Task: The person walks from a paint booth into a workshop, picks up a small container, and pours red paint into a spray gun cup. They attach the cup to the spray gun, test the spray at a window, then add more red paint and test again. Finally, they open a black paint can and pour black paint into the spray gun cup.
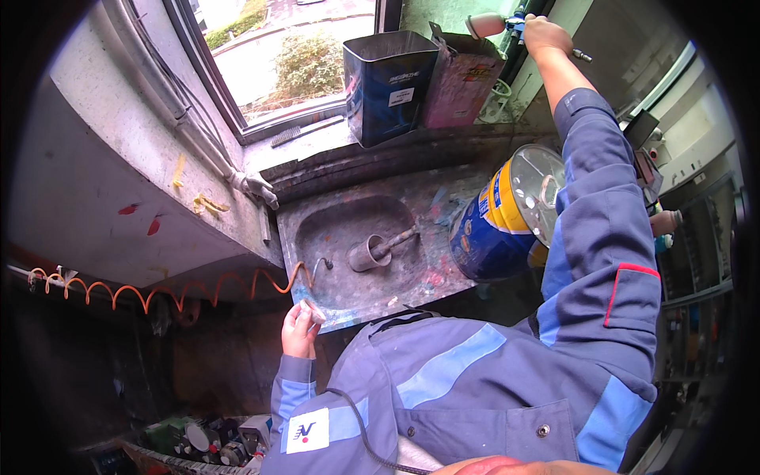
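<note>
My right hand (546,36) is raised high at the upper right and grips a spray gun (497,25) with a pale cup, close to the wall. My left hand (299,328) is low at the front corner of the paint-stained sink (412,273), closed around a small pale object (311,311) that I cannot identify. Both arms wear blue work sleeves. A blue and yellow can (499,218) with a shiny lid stands on the sink's right side, just beside my right arm.
A grey cup with a stirring stick (372,252) lies in the sink basin. A dark square tin (390,83) and a pink-smeared tin (459,79) stand on the window sill. An orange coiled hose (170,289) hangs at left. Gauges and parts (214,443) sit below.
</note>
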{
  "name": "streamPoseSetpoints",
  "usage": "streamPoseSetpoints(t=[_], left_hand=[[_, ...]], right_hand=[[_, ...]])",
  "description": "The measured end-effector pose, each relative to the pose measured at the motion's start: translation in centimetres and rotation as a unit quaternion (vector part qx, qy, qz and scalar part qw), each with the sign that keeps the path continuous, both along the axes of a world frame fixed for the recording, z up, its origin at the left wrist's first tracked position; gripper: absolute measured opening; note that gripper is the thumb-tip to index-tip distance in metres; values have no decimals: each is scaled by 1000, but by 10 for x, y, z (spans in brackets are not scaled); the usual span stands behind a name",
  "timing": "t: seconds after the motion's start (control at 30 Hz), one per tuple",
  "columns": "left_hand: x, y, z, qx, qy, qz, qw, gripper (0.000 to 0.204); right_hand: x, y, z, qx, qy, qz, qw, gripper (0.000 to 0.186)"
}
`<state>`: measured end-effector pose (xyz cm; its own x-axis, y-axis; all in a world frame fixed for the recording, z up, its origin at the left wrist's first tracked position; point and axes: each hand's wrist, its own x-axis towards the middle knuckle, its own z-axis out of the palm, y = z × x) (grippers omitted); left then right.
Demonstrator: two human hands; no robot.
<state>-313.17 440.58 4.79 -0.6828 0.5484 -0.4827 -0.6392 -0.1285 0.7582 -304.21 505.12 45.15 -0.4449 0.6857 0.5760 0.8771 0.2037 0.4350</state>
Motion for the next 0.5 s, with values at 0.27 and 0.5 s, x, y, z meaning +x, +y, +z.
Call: streamPoseSetpoints(t=[0.27, 0.5], left_hand=[[-1, 6, 6, 3, -18, -24, 1000, 39], [-11, 9, 17, 3, -28, -57, 998, 36]], right_hand=[[4, 4, 1, -196, 55, -65, 977, 29], [-21, 21, -2, -450, 106, -276, 842, 24]])
